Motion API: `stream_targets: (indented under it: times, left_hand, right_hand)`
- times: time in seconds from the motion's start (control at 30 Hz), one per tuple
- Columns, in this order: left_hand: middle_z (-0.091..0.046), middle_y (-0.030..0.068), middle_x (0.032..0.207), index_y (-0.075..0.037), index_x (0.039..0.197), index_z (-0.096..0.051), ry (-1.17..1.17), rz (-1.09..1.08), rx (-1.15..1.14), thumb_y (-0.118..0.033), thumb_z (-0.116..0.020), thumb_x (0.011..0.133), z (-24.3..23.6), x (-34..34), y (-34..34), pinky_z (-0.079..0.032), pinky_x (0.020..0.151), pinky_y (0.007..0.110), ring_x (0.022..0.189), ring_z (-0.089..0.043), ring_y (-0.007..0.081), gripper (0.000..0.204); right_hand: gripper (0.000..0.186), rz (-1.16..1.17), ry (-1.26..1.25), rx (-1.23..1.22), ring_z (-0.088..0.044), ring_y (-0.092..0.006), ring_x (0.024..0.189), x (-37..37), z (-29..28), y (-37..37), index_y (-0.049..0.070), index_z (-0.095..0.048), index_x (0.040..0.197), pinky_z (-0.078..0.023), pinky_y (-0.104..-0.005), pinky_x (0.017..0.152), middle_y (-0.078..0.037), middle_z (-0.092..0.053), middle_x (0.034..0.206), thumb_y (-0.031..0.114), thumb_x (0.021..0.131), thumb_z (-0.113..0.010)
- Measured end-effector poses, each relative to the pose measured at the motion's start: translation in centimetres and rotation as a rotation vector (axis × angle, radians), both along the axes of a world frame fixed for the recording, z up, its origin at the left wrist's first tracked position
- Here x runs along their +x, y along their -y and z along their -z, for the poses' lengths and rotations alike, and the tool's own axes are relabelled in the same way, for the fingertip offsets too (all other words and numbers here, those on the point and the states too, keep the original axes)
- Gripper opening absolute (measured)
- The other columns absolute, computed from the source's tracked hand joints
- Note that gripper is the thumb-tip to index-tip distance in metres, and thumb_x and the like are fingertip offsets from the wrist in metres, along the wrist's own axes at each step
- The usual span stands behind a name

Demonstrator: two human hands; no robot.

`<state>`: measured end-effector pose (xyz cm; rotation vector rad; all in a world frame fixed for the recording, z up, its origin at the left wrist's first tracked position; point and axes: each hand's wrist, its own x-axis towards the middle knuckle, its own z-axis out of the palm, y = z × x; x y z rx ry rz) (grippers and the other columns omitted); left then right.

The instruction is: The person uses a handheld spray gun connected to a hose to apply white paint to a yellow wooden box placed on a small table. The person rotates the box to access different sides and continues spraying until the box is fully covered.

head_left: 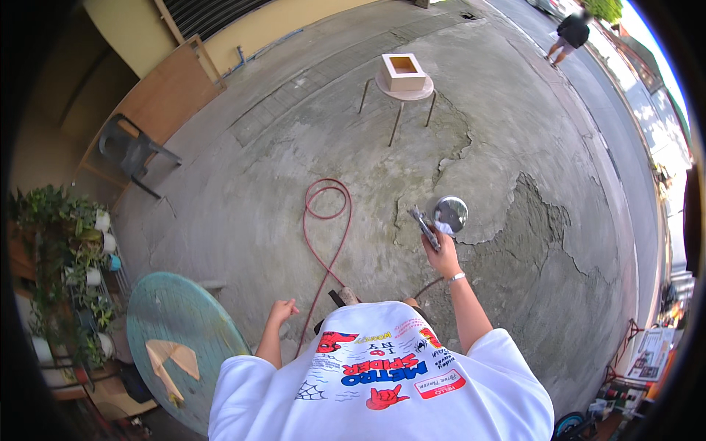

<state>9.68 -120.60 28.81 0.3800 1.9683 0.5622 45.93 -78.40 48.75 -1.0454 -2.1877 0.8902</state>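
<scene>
My right hand [443, 253] is closed round the handle of a metal spray gun [421, 218] with a shiny round cup [450, 214] on its right side. The gun is held out in front of me, over the concrete. My left hand [282, 309] hangs low at my left side, its fingers curled in, with nothing showing in it. Farther ahead stands a round stool [404, 94] on thin legs. On its seat sits a pale box [404, 82] with a square window in its top, brown inside.
A red hose [318, 253] lies looped on the cracked concrete ahead. At left are a round green tabletop [158, 309] with brown paper [170, 364] on it, potted plants [84, 257], and a dark chair [132, 151] by a wooden board [173, 95]. A person [572, 33] stands far right beside the road.
</scene>
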Motion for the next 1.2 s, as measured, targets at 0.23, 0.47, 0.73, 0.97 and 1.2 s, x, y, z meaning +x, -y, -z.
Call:
stream_targets:
  times: [0.23, 0.47, 0.73, 0.97, 1.2]
  left_hand:
    - [-0.076, 0.0067, 0.083, -0.004, 0.091, -0.078, -0.127, 0.315, 0.264, -0.036, -0.066, 0.098, -7.1, 2.7, -22.2, -0.055, 0.074, 0.036, 0.077, -0.071, 0.021, 0.035]
    - [-0.055, 0.0211, 0.145, 0.002, 0.149, -0.043, -0.2, 0.26, 0.958, -0.024, -0.077, 0.092, -11.7, 16.0, -42.6, -0.046, 0.11, 0.041, 0.13, -0.058, 0.0285, 0.071]
    - [-0.073, 0.0144, 0.11, -0.002, 0.113, -0.069, -0.378, -0.004, 0.778, -0.032, -0.071, 0.098, -7.3, 22.7, -49.6, -0.053, 0.088, 0.041, 0.101, -0.069, 0.0197, 0.033]
    - [-0.068, 0.0196, 0.073, 0.002, 0.095, -0.073, -0.331, -0.227, 0.307, -0.048, -0.068, 0.096, -7.0, 29.0, -44.4, -0.05, 0.067, 0.043, 0.072, -0.069, 0.0316, 0.05]
    - [-0.064, 0.0178, 0.069, 0.0, 0.088, -0.071, -0.496, -0.701, -0.002, -0.038, -0.077, 0.091, -2.8, 45.0, -33.9, -0.047, 0.063, 0.041, 0.063, -0.057, 0.0268, 0.038]
  right_hand:
    - [0.034, -0.095, -0.136, 0.178, -0.065, -0.0445, 0.101, -8.8, -5.6, -8.2, 0.001, -0.064, 0.121, -0.051, -0.046, 0.088, -0.025, -0.068, 0.11, 0.015, 0.092, -0.075]
    - [0.037, -0.27, -0.342, 0.057, -0.066, -0.0437, 0.103, -17.5, -7.6, -13.0, 0.002, -0.066, 0.124, -0.052, -0.0467, 0.089, -0.023, -0.069, 0.112, 0.016, 0.092, -0.076]
    - [0.032, -0.562, -0.249, -0.147, -0.07, -0.0416, 0.09, -17.8, -11.7, -19.4, 0.003, -0.07, 0.11, -0.056, -0.0482, 0.078, -0.021, -0.073, 0.096, 0.026, 0.09, -0.078]
    - [0.03, -0.616, -0.349, -0.018, -0.069, -0.0439, 0.09, -13.6, -14.5, -31.4, 0.002, -0.067, 0.111, -0.057, -0.0509, 0.077, -0.02, -0.071, 0.106, 0.016, 0.086, -0.075]
    - [0.027, -0.549, -0.378, 0.087, -0.069, -0.0446, 0.08, -3.3, -13.0, -40.9, -0.002, -0.071, 0.107, -0.055, -0.0464, 0.071, -0.024, -0.072, 0.091, 0.019, 0.091, -0.078]
